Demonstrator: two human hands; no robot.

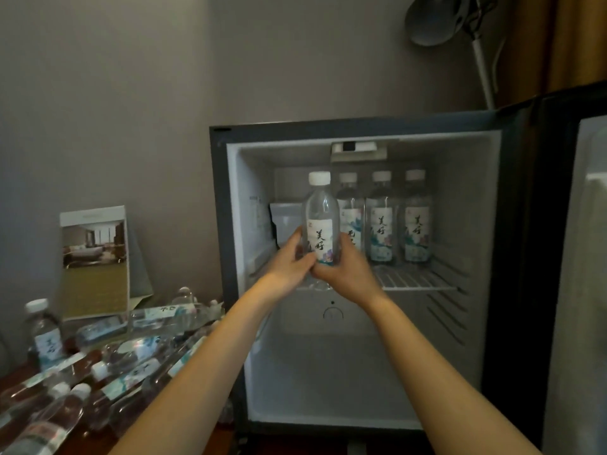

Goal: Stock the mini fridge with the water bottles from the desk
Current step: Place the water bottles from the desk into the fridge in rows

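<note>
The mini fridge (230, 205) stands open in front of me, its door (578, 257) swung out to the right. Three water bottles (382, 218) with white caps stand upright in a row at the back of the wire shelf (417, 279). I hold another upright water bottle (321, 211) just in front of the shelf's left part, with my left hand (289, 262) and my right hand (345, 267) both wrapped around its lower half. Several more bottles (138, 359) lie on the wooden desk (78, 444) at the lower left, and one bottle (44, 333) stands upright there.
A folded card with a room photo (95, 261) leans against the wall behind the desk bottles. A grey lamp (437, 21) rises behind the fridge at the top right, beside a brown curtain (565, 41). The fridge's lower compartment (328, 372) holds nothing visible.
</note>
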